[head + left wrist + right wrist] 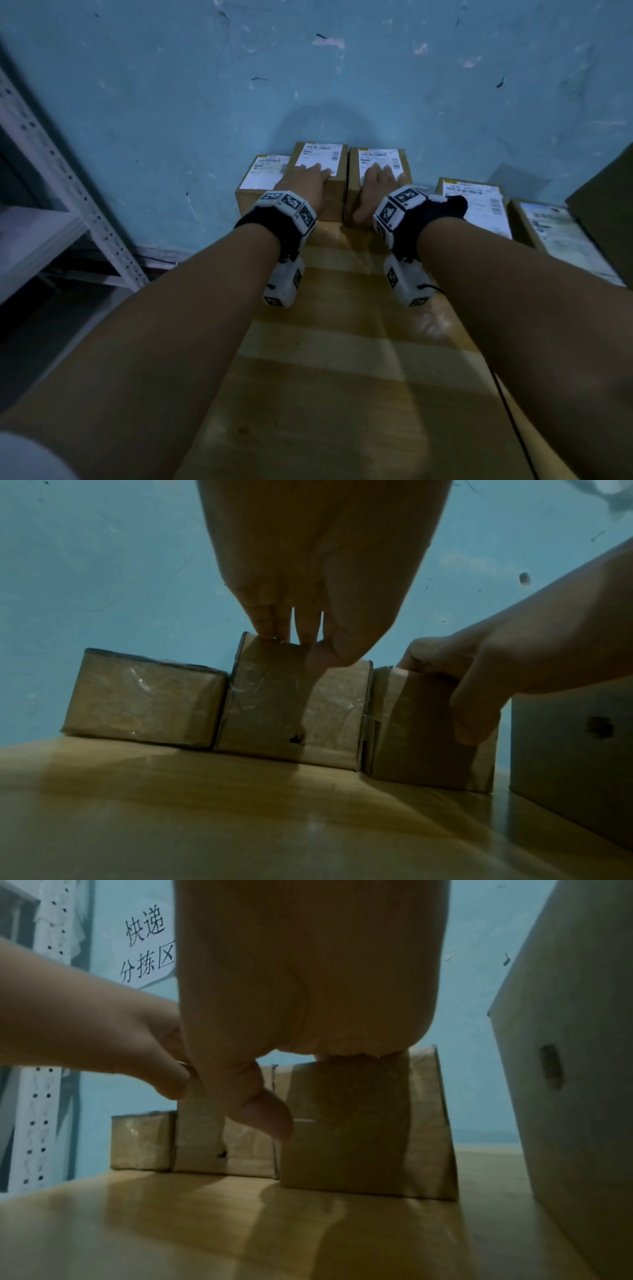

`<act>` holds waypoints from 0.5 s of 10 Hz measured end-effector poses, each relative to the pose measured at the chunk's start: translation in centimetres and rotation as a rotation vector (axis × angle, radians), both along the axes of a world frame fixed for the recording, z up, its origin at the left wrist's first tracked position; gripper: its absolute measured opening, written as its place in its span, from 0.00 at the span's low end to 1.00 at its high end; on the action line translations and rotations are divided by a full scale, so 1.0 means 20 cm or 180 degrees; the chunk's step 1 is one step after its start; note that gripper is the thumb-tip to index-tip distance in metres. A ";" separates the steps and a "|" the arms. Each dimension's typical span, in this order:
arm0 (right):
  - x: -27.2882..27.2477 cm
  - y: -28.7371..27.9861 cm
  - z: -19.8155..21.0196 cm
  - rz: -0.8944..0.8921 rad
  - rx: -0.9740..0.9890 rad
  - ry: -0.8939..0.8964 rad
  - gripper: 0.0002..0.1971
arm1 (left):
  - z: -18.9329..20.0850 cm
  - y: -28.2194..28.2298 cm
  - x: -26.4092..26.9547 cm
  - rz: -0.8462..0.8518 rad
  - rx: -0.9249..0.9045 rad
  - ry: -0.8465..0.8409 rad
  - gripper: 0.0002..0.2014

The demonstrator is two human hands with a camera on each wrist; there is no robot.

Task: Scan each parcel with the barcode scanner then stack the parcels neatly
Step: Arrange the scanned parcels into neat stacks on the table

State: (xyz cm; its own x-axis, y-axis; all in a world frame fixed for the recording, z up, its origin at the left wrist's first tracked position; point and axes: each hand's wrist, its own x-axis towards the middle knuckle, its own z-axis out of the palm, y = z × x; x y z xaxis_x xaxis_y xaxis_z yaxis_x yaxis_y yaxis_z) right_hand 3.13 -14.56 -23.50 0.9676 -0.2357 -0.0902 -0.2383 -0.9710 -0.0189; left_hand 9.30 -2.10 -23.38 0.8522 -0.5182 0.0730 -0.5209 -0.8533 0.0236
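Two taped cardboard parcels with white labels stand side by side at the far end of the wooden table [342, 377], against the blue wall. My left hand [305, 178] lies flat on top of the left parcel [329, 198], fingers straight over its label, thumb at the near top edge [318, 653]. My right hand [376, 181] lies the same way on the right parcel [380, 157]; its thumb [270, 1118] hangs down the near face. A lower parcel [263, 174] sits just left of them. No barcode scanner shows in any view.
Two more labelled parcels [476, 202] [561, 240] lie along the table's right side, with a larger brown box [565, 1069] beyond them. A white perforated metal rack [68, 192] stands on the left. A thin black cable [513, 418] runs across the table's near right.
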 end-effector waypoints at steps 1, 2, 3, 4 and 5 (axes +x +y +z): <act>0.01 0.00 0.00 -0.0008 -0.0029 -0.0018 0.54 | 0.00 0.00 -0.01 0.0004 -0.0010 0.0024 0.31; 0.03 -0.01 -0.03 -0.0027 -0.0039 -0.0101 0.47 | -0.01 0.01 0.00 -0.0002 -0.0101 0.0038 0.31; 0.04 -0.01 -0.05 -0.0053 -0.0018 -0.0268 0.46 | -0.02 0.01 0.01 0.0043 -0.0142 0.0115 0.31; 0.05 0.00 -0.07 -0.0080 0.0017 -0.0340 0.47 | -0.04 0.02 -0.01 0.0108 -0.0209 0.0165 0.32; 0.04 -0.02 -0.04 -0.0053 0.0106 -0.0372 0.45 | -0.03 0.03 -0.02 0.0151 -0.0147 0.0292 0.34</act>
State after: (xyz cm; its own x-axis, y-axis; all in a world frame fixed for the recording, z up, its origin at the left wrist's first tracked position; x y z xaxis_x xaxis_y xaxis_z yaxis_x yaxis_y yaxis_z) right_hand 4.03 -14.93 -24.37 0.9680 -0.2507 0.0148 -0.2488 -0.9653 -0.0796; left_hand 8.87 -1.56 -24.03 0.8799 -0.4749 0.0165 -0.4737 -0.8739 0.1092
